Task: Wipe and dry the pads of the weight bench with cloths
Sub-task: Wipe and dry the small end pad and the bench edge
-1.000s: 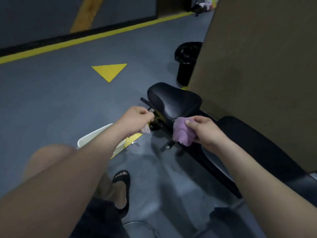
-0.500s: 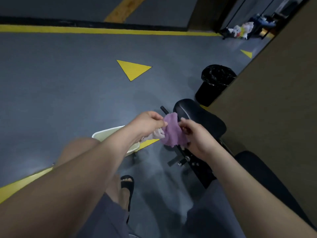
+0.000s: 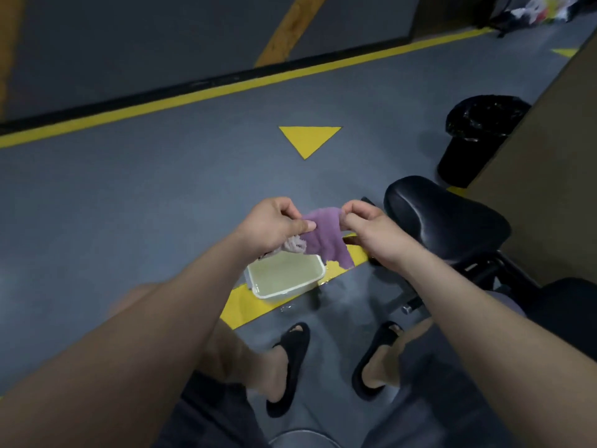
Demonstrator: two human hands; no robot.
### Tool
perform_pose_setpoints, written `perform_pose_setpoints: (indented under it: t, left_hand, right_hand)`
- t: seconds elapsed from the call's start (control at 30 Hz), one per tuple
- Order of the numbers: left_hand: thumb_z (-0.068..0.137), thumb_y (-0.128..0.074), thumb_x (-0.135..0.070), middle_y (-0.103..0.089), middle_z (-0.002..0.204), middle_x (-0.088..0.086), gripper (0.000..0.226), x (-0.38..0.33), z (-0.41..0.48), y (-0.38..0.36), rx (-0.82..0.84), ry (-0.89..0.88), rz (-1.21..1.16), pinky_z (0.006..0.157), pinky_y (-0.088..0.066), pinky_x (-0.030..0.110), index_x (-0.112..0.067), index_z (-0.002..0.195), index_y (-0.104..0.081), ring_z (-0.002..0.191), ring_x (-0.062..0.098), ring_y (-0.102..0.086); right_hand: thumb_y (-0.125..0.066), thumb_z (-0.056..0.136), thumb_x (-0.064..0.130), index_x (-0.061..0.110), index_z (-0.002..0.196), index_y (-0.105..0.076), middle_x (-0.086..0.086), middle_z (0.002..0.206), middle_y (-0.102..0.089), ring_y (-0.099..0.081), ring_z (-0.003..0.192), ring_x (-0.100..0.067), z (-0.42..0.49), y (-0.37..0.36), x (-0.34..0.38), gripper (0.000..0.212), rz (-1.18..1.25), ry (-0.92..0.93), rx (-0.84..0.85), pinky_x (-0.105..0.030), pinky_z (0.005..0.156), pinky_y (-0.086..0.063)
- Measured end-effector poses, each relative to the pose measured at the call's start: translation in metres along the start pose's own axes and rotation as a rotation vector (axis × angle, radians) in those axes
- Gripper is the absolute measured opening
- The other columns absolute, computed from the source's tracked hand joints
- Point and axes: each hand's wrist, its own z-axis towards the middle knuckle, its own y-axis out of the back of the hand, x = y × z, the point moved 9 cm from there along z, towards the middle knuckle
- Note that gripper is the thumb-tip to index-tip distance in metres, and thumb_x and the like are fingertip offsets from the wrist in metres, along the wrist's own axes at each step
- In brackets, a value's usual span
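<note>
Above the water tub (image 3: 287, 276), left hand (image 3: 274, 224) and right hand (image 3: 365, 231) now pinch the purple cloth (image 3: 323, 237) between them; it has left the seat pad (image 3: 445, 221), so wiping pauses, perhaps for rinsing.

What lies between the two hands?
The purple cloth, spread between the left hand and right hand, both pinching its top edge; shown in the head view.

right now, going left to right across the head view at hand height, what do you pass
left hand → purple cloth → right hand → black seat pad
</note>
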Motion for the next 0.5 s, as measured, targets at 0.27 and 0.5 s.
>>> perform_pose_setpoints:
  t: [0.27, 0.5]
  left_hand:
    - [0.1, -0.059, -0.001, -0.062, 0.086, 0.011, 0.02, 0.028, -0.004, 0.006, 0.081, 0.07, 0.156, 0.037, -0.041, 0.013, -0.008, 0.117, -0.053, 0.047, 0.004, -0.064]
    - [0.091, -0.062, -0.017, -0.066, 0.064, -0.011, 0.009, 0.129, 0.06, 0.003, 0.137, 0.223, 0.265, 0.054, -0.045, 0.02, -0.017, 0.086, -0.069, 0.066, 0.017, -0.058]
  right_hand:
    - [-0.051, 0.081, 0.028, 0.014, 0.079, -0.05, -0.003, 0.064, -0.058, -0.053, 0.06, -0.02, 0.037, -0.012, -0.024, 0.014, -0.225, 0.05, -0.014, -0.033, 0.063, -0.043]
    - [-0.069, 0.092, 0.039, 0.026, 0.095, -0.064, 0.012, 0.073, -0.068, -0.063, 0.066, -0.013, 0.092, -0.047, -0.114, 0.014, -0.089, -0.17, 0.048, -0.031, 0.063, -0.05]
